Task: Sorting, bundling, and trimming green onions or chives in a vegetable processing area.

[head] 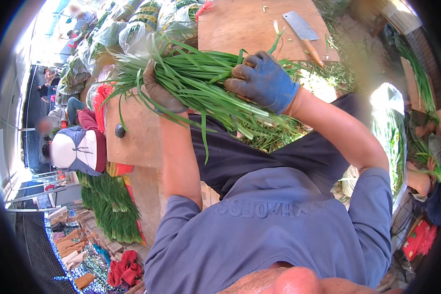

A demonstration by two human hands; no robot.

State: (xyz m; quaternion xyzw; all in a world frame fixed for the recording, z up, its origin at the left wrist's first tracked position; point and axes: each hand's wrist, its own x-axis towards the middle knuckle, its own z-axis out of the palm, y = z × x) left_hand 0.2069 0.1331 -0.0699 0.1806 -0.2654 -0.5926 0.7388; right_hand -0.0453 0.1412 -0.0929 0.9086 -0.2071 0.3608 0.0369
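A large loose bundle of green chives (202, 77) lies across both my hands, above my lap. My left hand (161, 88), in a dirty work glove, cups the bundle's leafy end, thumb up along its near side. My right hand (262, 82), in a blue rubber-coated glove, has its fingers curled onto the bundle near the pale stem ends. Some leaves hang down past my left forearm. Beyond the right hand, a cleaver (302, 26) with a wooden handle rests on a wooden board (239, 25), among a few cut stem bits.
Red plastic ties (103, 103) hang by a second wooden board (132, 147), which bears a small dark lump (120, 131). Bagged greens (136, 33) are piled at the far left. Stacked chives (112, 209) lie left, near a seated person (73, 149). Trimmings (272, 141) litter the ground.
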